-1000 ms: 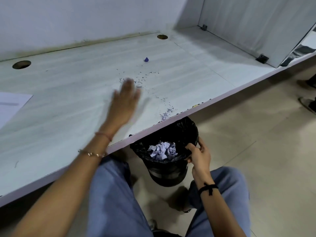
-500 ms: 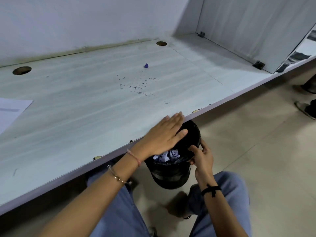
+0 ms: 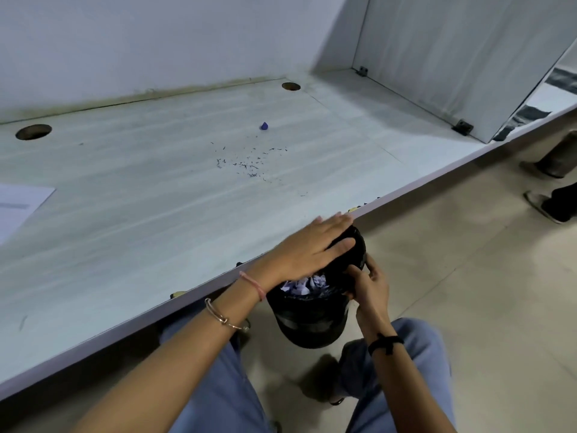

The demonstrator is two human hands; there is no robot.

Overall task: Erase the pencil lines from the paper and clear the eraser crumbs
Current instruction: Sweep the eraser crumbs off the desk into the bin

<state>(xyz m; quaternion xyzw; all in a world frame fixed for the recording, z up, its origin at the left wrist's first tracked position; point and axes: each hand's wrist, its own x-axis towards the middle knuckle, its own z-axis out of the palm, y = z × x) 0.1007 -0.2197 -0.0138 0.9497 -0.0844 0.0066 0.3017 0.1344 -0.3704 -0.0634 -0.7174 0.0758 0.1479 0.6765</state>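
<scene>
Our left hand (image 3: pixel 315 245) lies flat and open at the desk (image 3: pixel 131 232) edge over the black bin (image 3: pixel 312 320), which our right hand (image 3: pixel 370 285) grips by the rim. Eraser crumbs (image 3: pixel 249 160) remain mid-frame; the paper (image 3: pixel 18 204) sits far left.

Two cable holes (image 3: pixel 33 131) in desk — shoe (image 3: pixel 551 205) beyond.
</scene>
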